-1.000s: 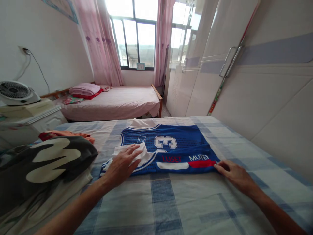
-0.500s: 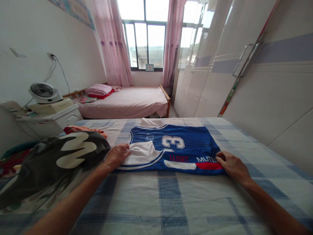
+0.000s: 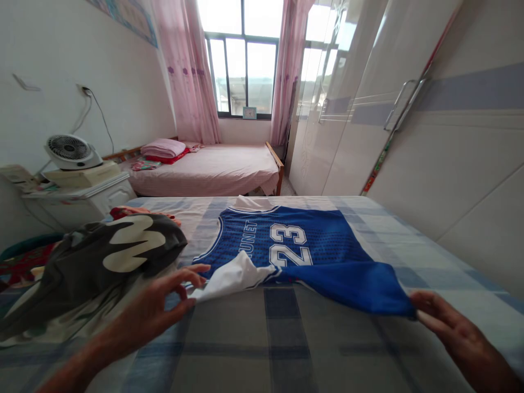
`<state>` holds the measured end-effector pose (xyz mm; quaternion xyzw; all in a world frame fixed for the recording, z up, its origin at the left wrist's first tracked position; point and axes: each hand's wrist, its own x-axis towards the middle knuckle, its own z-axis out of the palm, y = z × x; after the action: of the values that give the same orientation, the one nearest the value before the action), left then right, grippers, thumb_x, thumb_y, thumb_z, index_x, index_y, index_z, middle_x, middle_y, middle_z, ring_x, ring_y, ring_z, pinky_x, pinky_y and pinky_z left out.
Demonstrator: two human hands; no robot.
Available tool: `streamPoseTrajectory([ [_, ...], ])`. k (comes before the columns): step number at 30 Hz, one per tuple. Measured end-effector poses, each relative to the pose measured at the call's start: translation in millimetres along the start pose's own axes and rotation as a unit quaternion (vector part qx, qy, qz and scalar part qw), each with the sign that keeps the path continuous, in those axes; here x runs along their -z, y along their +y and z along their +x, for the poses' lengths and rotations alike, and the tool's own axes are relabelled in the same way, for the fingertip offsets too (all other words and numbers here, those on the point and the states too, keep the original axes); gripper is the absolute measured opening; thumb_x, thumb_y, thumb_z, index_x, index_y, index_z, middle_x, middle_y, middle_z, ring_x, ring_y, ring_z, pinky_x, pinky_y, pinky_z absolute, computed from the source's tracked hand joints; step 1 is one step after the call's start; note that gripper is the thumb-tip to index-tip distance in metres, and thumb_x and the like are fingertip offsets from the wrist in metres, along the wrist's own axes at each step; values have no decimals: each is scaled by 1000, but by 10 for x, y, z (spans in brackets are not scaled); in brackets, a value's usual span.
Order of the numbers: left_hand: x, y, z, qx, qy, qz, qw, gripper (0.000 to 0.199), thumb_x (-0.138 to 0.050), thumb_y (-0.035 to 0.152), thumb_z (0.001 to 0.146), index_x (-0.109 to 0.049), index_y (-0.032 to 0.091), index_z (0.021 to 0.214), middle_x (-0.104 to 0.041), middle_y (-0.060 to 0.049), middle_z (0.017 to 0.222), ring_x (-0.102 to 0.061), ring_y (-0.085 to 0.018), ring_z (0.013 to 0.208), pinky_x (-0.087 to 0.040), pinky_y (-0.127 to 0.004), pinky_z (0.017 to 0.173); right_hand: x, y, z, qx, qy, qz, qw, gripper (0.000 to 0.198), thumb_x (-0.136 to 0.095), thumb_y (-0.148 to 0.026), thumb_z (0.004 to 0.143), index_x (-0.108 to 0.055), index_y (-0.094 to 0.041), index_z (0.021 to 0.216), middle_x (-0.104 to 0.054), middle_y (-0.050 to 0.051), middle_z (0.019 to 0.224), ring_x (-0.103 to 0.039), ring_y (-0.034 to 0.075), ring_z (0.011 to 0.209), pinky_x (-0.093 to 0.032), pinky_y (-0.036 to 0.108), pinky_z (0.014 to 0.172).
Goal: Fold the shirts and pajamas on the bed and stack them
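Your right hand [image 3: 454, 323] has moved nearer and outward since the earlier frame, drawing the blue jersey's [image 3: 327, 248] fold open to show 23; its thumb and fingers pinch the near hem corner. Your left hand [image 3: 158, 300], fingers parted, is at the shoulder edge, its grip unclear. The jersey lies on the checked bedsheet [image 3: 229, 355], right of a dark garment [image 3: 82, 267].

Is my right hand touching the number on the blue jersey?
No, your right hand pinches a blue corner of the basketball jersey, away from the white 23.
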<state>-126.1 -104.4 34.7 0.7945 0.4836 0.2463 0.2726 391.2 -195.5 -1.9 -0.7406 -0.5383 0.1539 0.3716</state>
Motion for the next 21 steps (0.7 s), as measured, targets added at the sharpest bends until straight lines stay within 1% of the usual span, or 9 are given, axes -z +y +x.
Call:
streamPoseTrajectory([
  [3,-198,-147,-138,-7,-2,84,996,64,-69,37,70,-49,31,131,-47,-9,141,-54,-30,118,-52,-37,86,-145,164,-135,-64,-91,133,985,50,-63,-57,64,-59,-33,107,-71,10,105,-64,35,99,-55,48,83],
  [5,-323,-195,-153,-15,1,120,993,80,-73,34,66,-40,30,139,-52,-10,136,-53,-30,118,-48,-39,92,-229,169,-163,-83,-97,147,981,66,-69,-52,62,-53,-30,122,-68,12,112,-62,35,105,-50,50,91],
  [6,-367,-190,-150,-19,1,133,991,76,-71,32,67,-42,29,137,-56,-10,130,-55,-29,115,-48,-39,93,-250,145,-166,-82,-95,147,981,71,-70,-50,62,-50,-29,127,-66,13,116,-60,35,108,-47,51,94],
  [8,-405,-131,-142,-28,-8,148,989,46,-62,27,74,-58,26,120,-65,-8,111,-60,-26,104,-49,-37,89,-237,73,-165,-75,-88,147,982,72,-71,-48,61,-51,-32,128,-62,10,123,-55,35,115,-41,52,100],
  [10,-384,-44,-153,-47,-18,144,988,20,-51,21,80,-66,24,94,-67,-6,94,-62,-23,94,-50,-33,81,-166,9,-173,-68,-67,138,986,59,-71,-51,58,-61,-40,115,-62,4,124,-51,36,119,-37,51,103],
  [12,-335,19,-188,-70,-22,116,990,15,-47,16,79,-62,22,80,-66,-6,92,-61,-21,91,-49,-31,80,-82,-22,-203,-67,-30,128,989,44,-67,-55,58,-66,-48,102,-63,-1,122,-48,35,123,-36,47,104],
  [14,-296,31,-236,-65,-24,81,994,13,-48,14,77,-58,21,81,-65,-6,100,-60,-20,94,-48,-30,83,-31,-29,-249,-74,-30,124,989,46,-65,-56,60,-64,-50,106,-62,-2,124,-47,34,124,-38,45,103],
  [18,-297,-7,-288,6,-43,53,998,30,-51,16,77,-56,21,106,-65,-4,95,-61,-18,86,-49,-28,78,-55,-32,-327,-68,-104,107,987,66,-70,-48,60,-58,-36,124,-57,0,131,-46,32,125,-38,42,104],
  [21,-298,47,-280,-12,-68,34,997,29,-48,13,78,-58,21,104,-63,-3,91,-60,-16,83,-48,-26,77,-56,6,-347,-86,-70,92,990,54,-71,-47,58,-65,-30,109,-67,1,113,-60,30,108,-51,33,89],
])
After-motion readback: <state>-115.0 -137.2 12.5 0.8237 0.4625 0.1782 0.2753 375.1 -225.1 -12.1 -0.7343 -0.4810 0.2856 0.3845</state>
